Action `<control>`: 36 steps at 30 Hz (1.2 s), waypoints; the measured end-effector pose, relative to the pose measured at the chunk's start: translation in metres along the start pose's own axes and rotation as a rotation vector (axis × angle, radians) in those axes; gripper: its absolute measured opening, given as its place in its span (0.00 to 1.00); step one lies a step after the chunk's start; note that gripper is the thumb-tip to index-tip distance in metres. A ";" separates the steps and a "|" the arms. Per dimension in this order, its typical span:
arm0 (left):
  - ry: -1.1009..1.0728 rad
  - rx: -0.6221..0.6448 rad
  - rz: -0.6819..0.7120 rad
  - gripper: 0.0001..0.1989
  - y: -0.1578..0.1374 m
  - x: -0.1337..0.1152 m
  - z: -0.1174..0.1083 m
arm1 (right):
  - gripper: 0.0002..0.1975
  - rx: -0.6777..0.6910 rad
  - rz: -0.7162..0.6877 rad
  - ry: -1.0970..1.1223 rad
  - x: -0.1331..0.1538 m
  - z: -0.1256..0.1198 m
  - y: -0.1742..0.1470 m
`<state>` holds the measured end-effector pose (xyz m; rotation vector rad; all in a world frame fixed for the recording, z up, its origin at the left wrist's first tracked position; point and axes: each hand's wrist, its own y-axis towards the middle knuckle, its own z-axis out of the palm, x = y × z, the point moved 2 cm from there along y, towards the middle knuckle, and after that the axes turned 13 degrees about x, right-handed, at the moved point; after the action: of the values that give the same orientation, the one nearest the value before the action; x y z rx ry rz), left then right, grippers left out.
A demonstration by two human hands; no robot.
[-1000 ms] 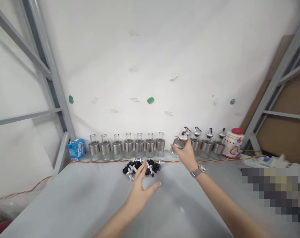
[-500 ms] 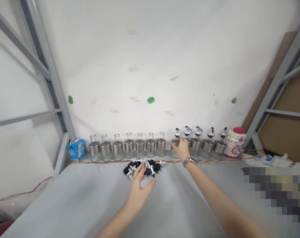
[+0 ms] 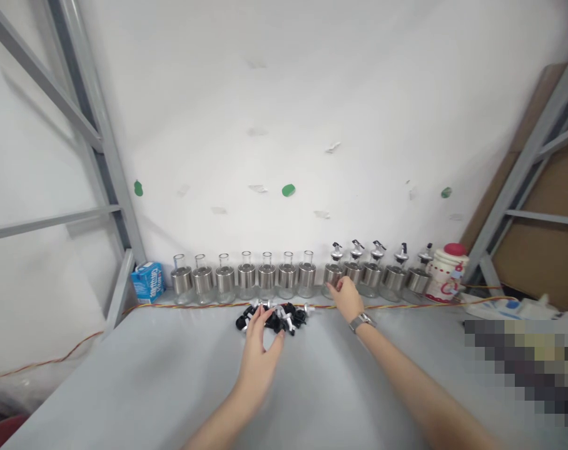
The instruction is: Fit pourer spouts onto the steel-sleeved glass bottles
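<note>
Grey table (image 3: 171, 369), white wall (image 3: 228, 100), bottles (image 3: 267, 275)

Seven open steel-banded bottles (image 3: 246, 276) and five spouted bottles (image 3: 372, 275) stand upright beyond heaped black-and-silver spouts (image 3: 277, 322).

No wording could be read for certain. The blue carton (image 3: 147, 283) at the far left of the counter (image 3: 171, 375) bore white lettering, too small and blurred to make out.
</note>
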<state>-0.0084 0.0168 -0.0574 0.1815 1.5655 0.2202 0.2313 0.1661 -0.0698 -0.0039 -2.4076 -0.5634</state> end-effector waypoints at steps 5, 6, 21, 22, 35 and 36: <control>0.075 0.073 -0.002 0.19 0.000 0.003 0.000 | 0.23 -0.004 -0.158 0.092 0.034 0.022 -0.003; 0.088 0.084 -0.006 0.19 0.000 0.004 0.000 | 0.26 0.000 -0.162 0.104 0.039 0.027 -0.001; 0.084 0.093 0.064 0.21 -0.002 0.009 0.000 | 0.25 -0.075 -0.164 0.167 0.079 0.008 -0.023; 0.072 0.086 0.078 0.23 -0.002 0.007 0.000 | 0.25 -0.081 -0.202 0.182 0.088 0.001 -0.033; -0.155 0.202 0.031 0.24 -0.001 -0.012 0.007 | 0.17 0.211 -0.421 0.456 0.122 -0.044 -0.068; -0.168 0.176 0.027 0.23 0.001 -0.012 0.006 | 0.20 -0.019 -0.347 0.359 0.110 -0.049 -0.051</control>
<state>-0.0023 0.0145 -0.0459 0.3509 1.4148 0.0857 0.1667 0.0849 0.0106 0.4744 -2.0605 -0.6785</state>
